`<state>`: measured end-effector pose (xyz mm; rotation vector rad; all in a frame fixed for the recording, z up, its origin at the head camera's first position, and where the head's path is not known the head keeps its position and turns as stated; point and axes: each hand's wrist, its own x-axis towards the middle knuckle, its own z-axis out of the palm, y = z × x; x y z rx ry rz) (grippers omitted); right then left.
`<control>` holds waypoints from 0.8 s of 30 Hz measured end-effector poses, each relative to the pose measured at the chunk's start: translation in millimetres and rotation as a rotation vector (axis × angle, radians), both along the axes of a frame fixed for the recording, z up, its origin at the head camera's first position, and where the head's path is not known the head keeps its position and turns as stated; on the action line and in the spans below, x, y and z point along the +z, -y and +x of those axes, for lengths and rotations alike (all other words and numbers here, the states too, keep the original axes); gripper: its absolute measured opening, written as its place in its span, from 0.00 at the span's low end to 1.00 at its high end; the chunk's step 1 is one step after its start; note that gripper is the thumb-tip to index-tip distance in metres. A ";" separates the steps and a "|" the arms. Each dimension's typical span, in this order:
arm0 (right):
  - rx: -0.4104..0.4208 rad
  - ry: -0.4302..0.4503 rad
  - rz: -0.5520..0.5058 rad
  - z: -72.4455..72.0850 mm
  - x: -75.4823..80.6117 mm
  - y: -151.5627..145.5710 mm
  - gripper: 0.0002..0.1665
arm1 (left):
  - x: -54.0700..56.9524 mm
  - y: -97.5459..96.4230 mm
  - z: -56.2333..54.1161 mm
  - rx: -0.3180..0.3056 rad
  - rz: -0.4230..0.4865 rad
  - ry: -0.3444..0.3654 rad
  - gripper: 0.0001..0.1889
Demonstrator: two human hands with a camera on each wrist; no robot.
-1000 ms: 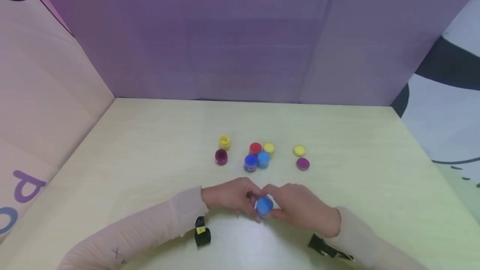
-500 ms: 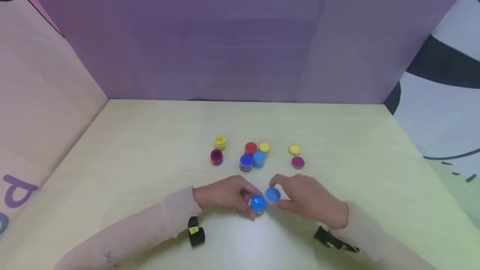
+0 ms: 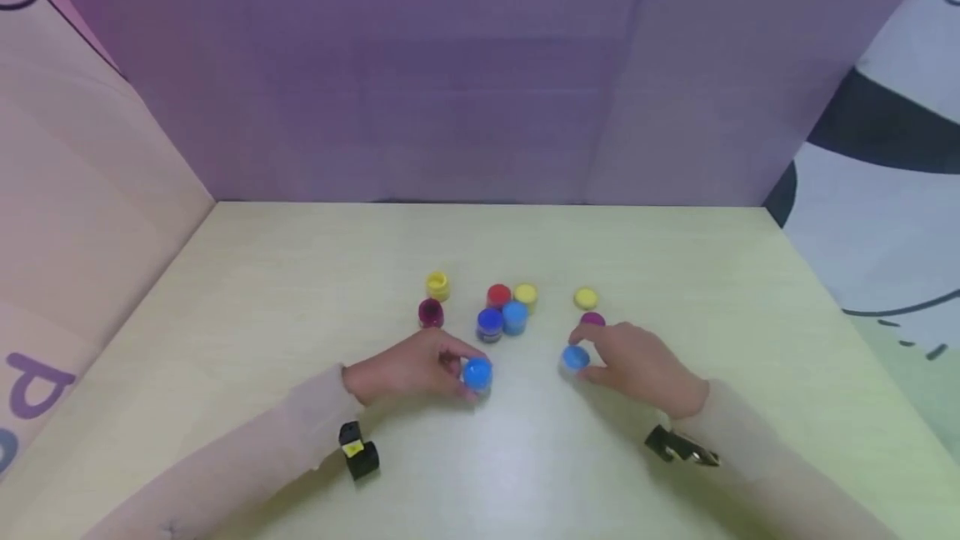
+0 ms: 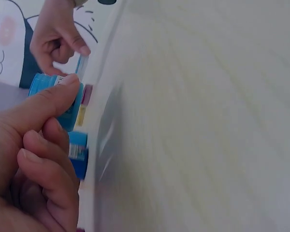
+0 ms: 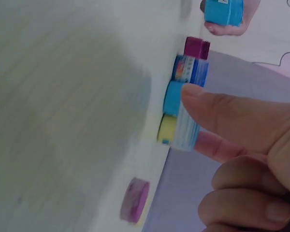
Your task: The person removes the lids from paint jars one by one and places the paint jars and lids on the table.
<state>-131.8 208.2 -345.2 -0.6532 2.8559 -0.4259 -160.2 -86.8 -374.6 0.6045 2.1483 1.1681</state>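
Note:
My left hand (image 3: 416, 369) grips a small light blue paint jar (image 3: 477, 375), its top uncovered and bright blue paint showing inside. In the left wrist view the thumb presses on the side of this jar (image 4: 41, 84). My right hand (image 3: 641, 365) pinches a light blue jar lid (image 3: 575, 357) between thumb and index finger, its inside facing up. The right wrist view shows that lid (image 5: 185, 131) edge-on. Just behind the right fingertips lies a purple lid (image 3: 592, 319), partly hidden by the hand, with a yellow lid (image 3: 586, 298) farther back.
Mid-table, a red-lidded jar (image 3: 498, 296), a yellow-lidded jar (image 3: 526, 297), a dark blue jar (image 3: 490, 323) and another light blue jar (image 3: 515, 317) stand clustered. To their left are an uncovered yellow jar (image 3: 438, 286) and an uncovered maroon jar (image 3: 431, 313). A purple panel (image 3: 495, 107) rises behind the table.
The lid has come off the light blue jar. My left hand has moved left with the jar, while my right hand has carried the lid right and back toward the purple lid.

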 end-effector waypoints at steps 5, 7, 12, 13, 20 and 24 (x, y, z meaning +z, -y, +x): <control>-0.003 0.018 -0.022 -4.8 -3.7 -7.3 0.20 | -2.1 17.1 -6.7 0.072 -0.041 -0.028 0.20; -0.009 0.018 -0.025 -6.4 -4.5 -10.3 0.19 | -2.5 22.7 -7.9 0.103 -0.042 -0.025 0.20; -0.030 0.038 -0.041 -11.6 -5.4 -16.7 0.19 | -1.8 35.3 -7.6 0.171 -0.037 -0.032 0.19; -0.032 0.039 -0.040 -12.7 -5.6 -17.6 0.19 | -1.7 37.7 -7.6 0.182 -0.038 -0.033 0.19; -0.013 0.018 -0.054 -17.5 -8.9 -22.5 0.19 | -3.2 50.6 -10.0 0.239 -0.062 -0.033 0.18; -0.038 0.047 -0.067 -17.3 -9.5 -24.5 0.19 | -6.6 55.6 -12.9 0.247 -0.057 -0.022 0.18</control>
